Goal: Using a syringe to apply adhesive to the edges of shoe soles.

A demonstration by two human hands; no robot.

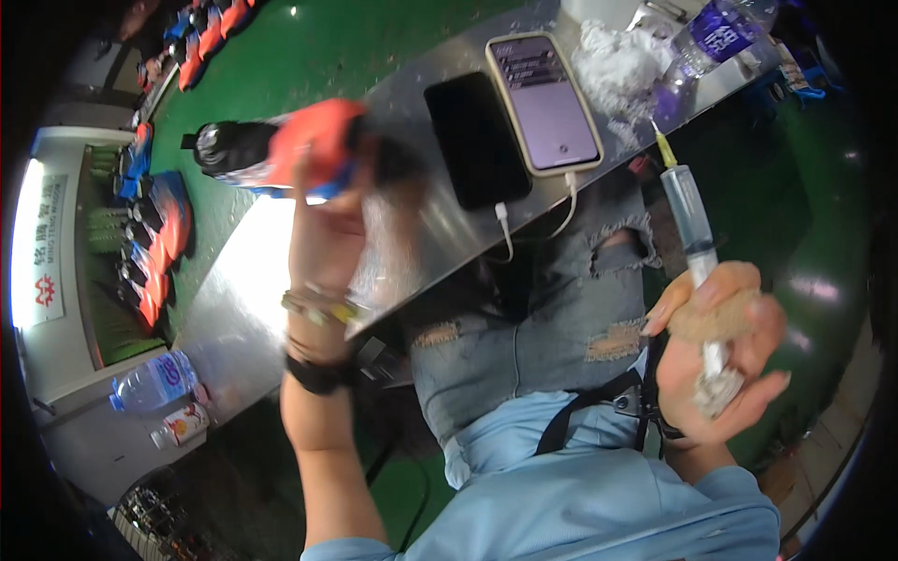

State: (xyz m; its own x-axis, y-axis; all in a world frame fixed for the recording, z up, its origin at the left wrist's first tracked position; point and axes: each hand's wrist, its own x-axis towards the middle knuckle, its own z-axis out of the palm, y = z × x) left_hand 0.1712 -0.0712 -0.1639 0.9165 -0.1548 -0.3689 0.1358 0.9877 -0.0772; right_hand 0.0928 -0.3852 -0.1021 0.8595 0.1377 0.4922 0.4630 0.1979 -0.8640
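Note:
Over the metal bench, my left hand point(325, 238) is smeared by motion. It grips a shoe point(318, 140) with an orange-red front, a black heel and some blue low on its side. Off the bench at the right, my right hand point(681, 388) is closed around a syringe point(689, 210), whose yellow-hubbed needle points up and away. Clear liquid shows in its barrel. A beige pad point(716, 318) is wrapped in the same hand, against the plunger. At the palm sits a crumpled whitish wad point(717, 391); its kind I cannot make out.
Two phones, one black point(477, 140) and one with a lit screen point(547, 103), lie on the bench point(402, 266) beside white cables. Farther right are a fluffy white heap point(613, 70) and a purple-labelled bottle point(716, 37). Two bottles point(159, 381) lie left. Shoes point(164, 224) line the left side.

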